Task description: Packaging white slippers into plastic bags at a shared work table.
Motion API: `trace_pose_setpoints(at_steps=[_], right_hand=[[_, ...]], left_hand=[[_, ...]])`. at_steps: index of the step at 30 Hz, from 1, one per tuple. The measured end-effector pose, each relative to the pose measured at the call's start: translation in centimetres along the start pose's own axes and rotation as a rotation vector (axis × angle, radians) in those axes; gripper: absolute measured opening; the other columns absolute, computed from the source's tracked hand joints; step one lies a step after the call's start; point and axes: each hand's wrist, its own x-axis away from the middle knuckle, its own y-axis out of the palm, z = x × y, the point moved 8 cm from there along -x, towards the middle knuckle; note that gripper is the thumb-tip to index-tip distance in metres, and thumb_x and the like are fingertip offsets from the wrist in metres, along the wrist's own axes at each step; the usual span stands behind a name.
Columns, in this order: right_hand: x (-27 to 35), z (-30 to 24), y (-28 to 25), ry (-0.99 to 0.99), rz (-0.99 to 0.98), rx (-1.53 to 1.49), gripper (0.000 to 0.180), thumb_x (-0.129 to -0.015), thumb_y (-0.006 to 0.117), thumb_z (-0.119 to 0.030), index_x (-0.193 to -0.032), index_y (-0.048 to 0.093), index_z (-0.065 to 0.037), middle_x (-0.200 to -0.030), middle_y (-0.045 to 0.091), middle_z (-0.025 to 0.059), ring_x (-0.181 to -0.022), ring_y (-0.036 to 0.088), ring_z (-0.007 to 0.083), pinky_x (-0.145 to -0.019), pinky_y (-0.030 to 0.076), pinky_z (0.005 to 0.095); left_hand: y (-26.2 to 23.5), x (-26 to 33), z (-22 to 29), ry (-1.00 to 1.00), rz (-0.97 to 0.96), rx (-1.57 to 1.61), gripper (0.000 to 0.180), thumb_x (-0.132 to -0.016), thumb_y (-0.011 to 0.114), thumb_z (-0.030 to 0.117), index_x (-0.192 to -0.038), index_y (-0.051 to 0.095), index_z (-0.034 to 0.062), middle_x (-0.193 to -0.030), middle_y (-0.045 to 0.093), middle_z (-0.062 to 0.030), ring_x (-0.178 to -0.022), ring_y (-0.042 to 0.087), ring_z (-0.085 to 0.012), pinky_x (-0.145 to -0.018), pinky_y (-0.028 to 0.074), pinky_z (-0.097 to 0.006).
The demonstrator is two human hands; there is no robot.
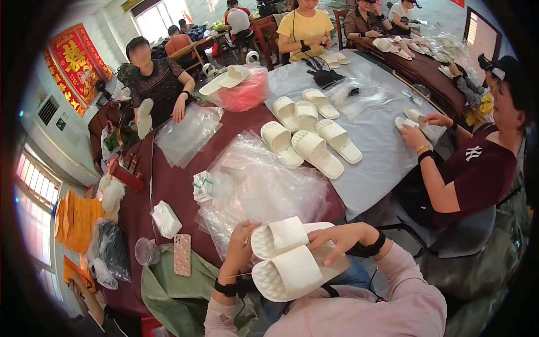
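Note:
In front of my chest are two white slippers, an upper slipper (289, 233) and a lower slipper (292, 272), side by side with quilted footbeds and wide straps. My left hand (242, 242) grips the upper slipper at its left edge, by the toe; some of its fingers are hidden. From the right, my right hand (343, 240) reaches over the heel ends, its fingers bent onto the soles behind the straps. Beyond the pair, a loose heap of clear plastic bags (264, 180) spreads over the dark red tabletop (177, 188).
Several white slippers (317, 153) lie on the grey table cover (365, 180). A phone (182, 254), a round clear tub (147, 251), a tissue pack (166, 219) and green cloth (174, 281) are left. Co-workers sit around; one at right (477, 168) handles slippers.

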Motion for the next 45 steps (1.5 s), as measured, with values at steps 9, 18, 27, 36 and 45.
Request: trace_pose_setpoints(at_steps=[9,18,27,36,45], right_hand=[[4.0,0.6,-1.5,0.018,0.173,-0.111,0.061,-0.078,0.071,-0.029,-0.129,0.051,-0.002,-0.139,0.041,0.0136,-0.127,0.038,0.0261,-0.106,0.027,0.034],[5.3,0.3,-1.6,0.069,0.208,-0.031,0.063,-0.078,0.07,-0.031,-0.13,0.05,-0.003,-0.138,0.042,0.0141,-0.126,0.039,0.0264,-0.104,0.029,0.0345],[4.3,0.5,-0.7,0.099,0.089,-0.011,0.063,-0.077,0.072,-0.032,-0.128,0.052,-0.001,-0.136,0.043,0.0143,-0.126,0.038,0.0278,-0.105,0.027,0.0357],[6.2,0.1,-1.4,0.091,0.13,-0.047,0.061,-0.079,0.069,-0.034,-0.128,0.052,-0.003,-0.134,0.044,0.0155,-0.126,0.039,0.0288,-0.105,0.026,0.0349],[2.7,2.1,0.8,0.105,-0.021,0.058,0.061,-0.079,0.068,-0.038,-0.127,0.053,-0.003,-0.123,0.052,0.0136,-0.116,0.046,0.026,-0.099,0.032,0.0328]], left_hand=[[0.3,-3.7,1.7,-0.118,-0.071,0.063,0.029,-0.091,0.049,0.01,-0.118,0.058,0.0048,-0.11,0.062,-0.0206,-0.102,0.059,-0.0349,-0.085,0.047,-0.036],[0.9,-9.9,0.9,-0.067,-0.197,0.456,0.032,-0.098,0.044,0.024,-0.113,0.057,-0.0012,-0.107,0.062,-0.0072,-0.106,0.054,-0.0157,-0.092,0.041,-0.029],[5.7,-12.0,2.1,-0.16,-0.286,0.268,0.038,-0.1,0.035,0.032,-0.117,0.055,0.006,-0.12,0.052,-0.0147,-0.113,0.047,-0.028,-0.097,0.038,-0.034],[7.3,-8.8,0.1,0.137,-0.505,-0.204,0.022,-0.085,0.057,0.033,-0.092,0.068,0.0157,-0.143,0.034,-0.0182,-0.13,0.028,-0.0474,-0.104,0.022,-0.061],[2.3,-7.1,2.3,0.333,-0.123,-0.499,0.023,-0.078,0.065,0.025,-0.068,0.066,0.0045,-0.131,0.05,-0.0156,-0.119,0.044,-0.0378,-0.099,0.033,-0.049]])
